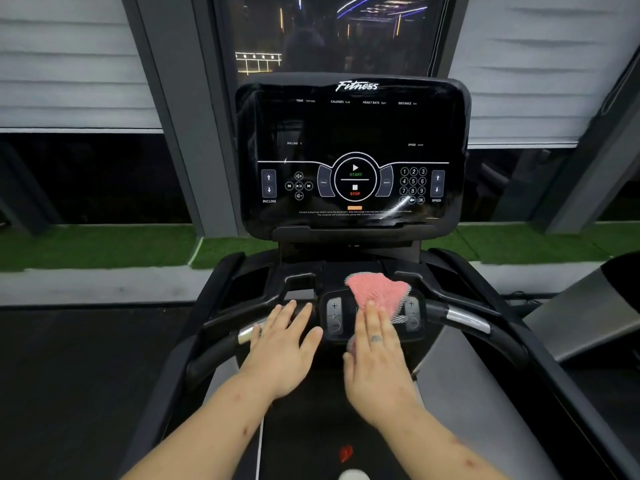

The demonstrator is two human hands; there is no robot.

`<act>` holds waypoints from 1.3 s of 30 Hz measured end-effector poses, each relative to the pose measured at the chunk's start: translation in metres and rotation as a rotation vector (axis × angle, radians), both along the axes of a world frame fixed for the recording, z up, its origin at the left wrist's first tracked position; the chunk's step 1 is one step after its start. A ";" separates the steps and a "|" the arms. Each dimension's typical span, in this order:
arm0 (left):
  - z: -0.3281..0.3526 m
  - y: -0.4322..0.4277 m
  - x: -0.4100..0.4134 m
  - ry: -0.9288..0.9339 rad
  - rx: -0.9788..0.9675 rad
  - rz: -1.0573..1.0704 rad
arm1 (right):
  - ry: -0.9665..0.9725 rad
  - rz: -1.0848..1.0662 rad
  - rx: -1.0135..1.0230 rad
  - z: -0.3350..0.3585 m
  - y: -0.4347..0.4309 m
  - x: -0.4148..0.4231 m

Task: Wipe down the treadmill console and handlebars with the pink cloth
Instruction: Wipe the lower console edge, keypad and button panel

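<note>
1. Blinds (69, 64) and a dark window (329, 32) stand behind the console (353, 133).
2. Your right hand (375, 355) presses the cloth (377, 289) flat on the lower button panel (334, 317); its grip is open, fingers straight.
3. Your left hand (284, 344) rests flat on the handlebar (214, 355), grip open, holding nothing.

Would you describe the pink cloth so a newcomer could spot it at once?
Find the treadmill's large black console screen, then drop to the small button panel between the handlebars. The pink cloth lies on it, pressed under the right hand, fingers straight. It is the only pink, soft thing among hard black plastic.
</note>
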State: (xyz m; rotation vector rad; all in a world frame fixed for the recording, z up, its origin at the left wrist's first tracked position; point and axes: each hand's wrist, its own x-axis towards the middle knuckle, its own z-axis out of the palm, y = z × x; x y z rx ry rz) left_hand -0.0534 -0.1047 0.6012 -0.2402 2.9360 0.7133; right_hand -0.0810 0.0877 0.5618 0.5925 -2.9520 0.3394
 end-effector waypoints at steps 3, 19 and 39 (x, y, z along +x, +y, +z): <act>-0.001 0.000 -0.001 0.004 0.002 0.005 | -0.009 0.079 -0.010 0.001 -0.019 0.002; -0.001 -0.019 0.014 0.126 0.137 0.044 | 0.055 0.129 -0.026 0.028 0.003 -0.041; -0.032 -0.093 0.077 0.255 0.259 0.298 | 0.039 0.256 0.383 0.047 -0.151 -0.020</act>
